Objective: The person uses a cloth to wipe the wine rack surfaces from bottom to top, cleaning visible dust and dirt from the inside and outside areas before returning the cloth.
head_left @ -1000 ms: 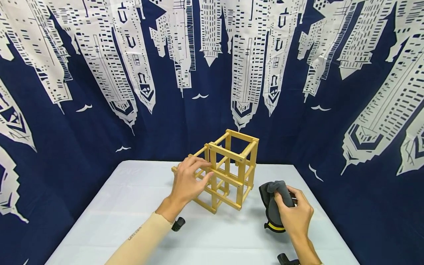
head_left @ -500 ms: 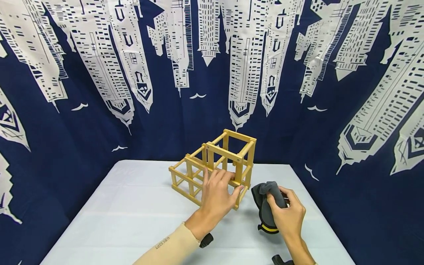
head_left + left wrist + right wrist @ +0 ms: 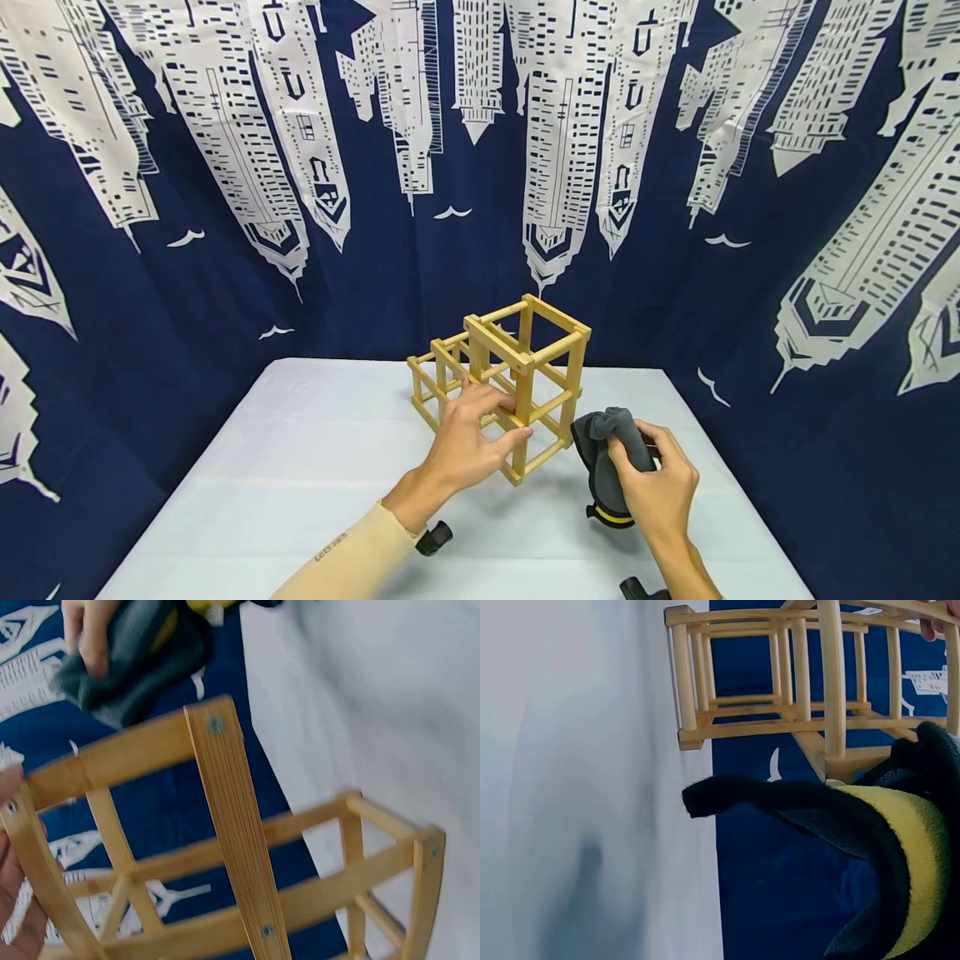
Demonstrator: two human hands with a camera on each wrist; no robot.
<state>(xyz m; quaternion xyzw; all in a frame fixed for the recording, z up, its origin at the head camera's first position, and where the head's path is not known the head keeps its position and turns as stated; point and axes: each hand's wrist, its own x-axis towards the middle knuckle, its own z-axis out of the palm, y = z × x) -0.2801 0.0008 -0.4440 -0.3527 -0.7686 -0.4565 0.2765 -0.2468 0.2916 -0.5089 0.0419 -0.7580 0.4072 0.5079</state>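
Observation:
A stepped wooden rack (image 3: 495, 343) of slats and round dowels stands on the white table, its tallest section on the right. My left hand (image 3: 468, 433) grips the front post, with the thumb across the near side and the fingers reaching in behind it. Some of its fingers (image 3: 13, 900) show at the left edge of the left wrist view. Right of the rack, my right hand (image 3: 663, 487) pinches a bunched grey cloth (image 3: 609, 475) that hangs down, edged in black. The cloth's yellow band (image 3: 919, 847) fills the lower right of the right wrist view.
The white tabletop (image 3: 247, 483) extends left of the rack and in front of it. Behind it hangs a navy curtain (image 3: 405, 292) printed with white buildings. Black wrist devices, one a wrist camera (image 3: 435, 537), project below each hand.
My left hand has shifted rightward along the rack and taken hold of its front post. The rack has turned, its tall corner now toward me. The right hand keeps the cloth, slightly further left.

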